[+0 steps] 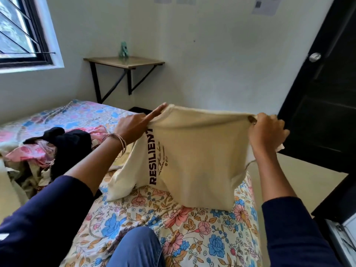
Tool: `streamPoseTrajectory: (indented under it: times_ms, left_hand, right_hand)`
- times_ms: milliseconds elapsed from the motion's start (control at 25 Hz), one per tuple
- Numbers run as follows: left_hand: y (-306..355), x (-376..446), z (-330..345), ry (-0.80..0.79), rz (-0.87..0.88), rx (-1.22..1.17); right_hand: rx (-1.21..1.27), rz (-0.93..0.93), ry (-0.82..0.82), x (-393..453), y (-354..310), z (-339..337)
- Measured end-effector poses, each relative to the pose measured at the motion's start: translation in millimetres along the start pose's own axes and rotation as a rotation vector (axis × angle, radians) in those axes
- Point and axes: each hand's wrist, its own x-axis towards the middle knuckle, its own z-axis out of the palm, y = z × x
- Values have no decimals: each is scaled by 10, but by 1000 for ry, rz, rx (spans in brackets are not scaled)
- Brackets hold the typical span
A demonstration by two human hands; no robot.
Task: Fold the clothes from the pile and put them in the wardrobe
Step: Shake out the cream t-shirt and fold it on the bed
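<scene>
- We see the left hand (134, 126) pinching one top corner of the cream shirt (192, 151), forefinger straight.
- The right hand (266, 130) grips the other corner.
- The shirt hangs over the floral bed (173, 228), its hem touching the sheet.
- The pile (52, 151) lies left.

Cream T-shirt (194, 151): "RESILIENT" in dark capitals, running sideways; smaller script beside it illegible.
</scene>
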Motion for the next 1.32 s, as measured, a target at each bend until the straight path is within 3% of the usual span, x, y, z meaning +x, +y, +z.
streamPoseTrajectory:
  times_ms: [80,160,240,360,440,560,640,720,840,920,960,1080,1120,1160,1240,1320]
  left_hand:
    - [-30,76,165,-121,-100,348]
    - [63,229,238,-207,-379,397]
    - [64,503,412,-284,-740,115]
    - [-15,942,709,-294,-971,-677]
    - [17,1222,761,-141,-954,-1032]
    - [123,1496,530,158,-621,-1025]
    - [85,1520,475,249,-387,-970]
    - [-12,1375,571,245,-295,-831]
    - [-28,765,781,214,-323,-449]
    - [-18,142,986,90,-308,-436]
    - [-30,-162,1098,-30,-318,-440]
    - [-13,-1093,1460,-669,-396,-147]
    - [45,-1340,1534,-850,-434,-100]
    - [142,-1558,1608,-933,-479,-99]
    - [340,-1801,1745,-901,-596,-203]
    - [538,-1705,1634,-676,-785,-320]
  right_hand:
    - [-166,66,-146,15,48,143]
    - [-216,146,-286,132,106,309]
    - [35,334,-424,314,91,472]
    - [1036,850,-521,586,7,715]
    - [1484,952,-410,729,-7,838]
    - [1797,781,-169,855,-2,836]
    - [1902,644,-70,818,55,774]
    - [1914,582,-39,665,151,735]
    - [1896,578,-107,96,352,729]
    - [1775,598,-210,-469,561,767]
    - [1677,604,-282,-785,709,818]
    - [1185,574,-503,-1785,1255,957]
    - [1019,474,-567,-2063,1447,1021]
    - [880,325,-680,-2315,1613,1068]
    - [557,123,-985,-2544,1761,1000]
    - [530,172,-1184,-2428,1700,843]
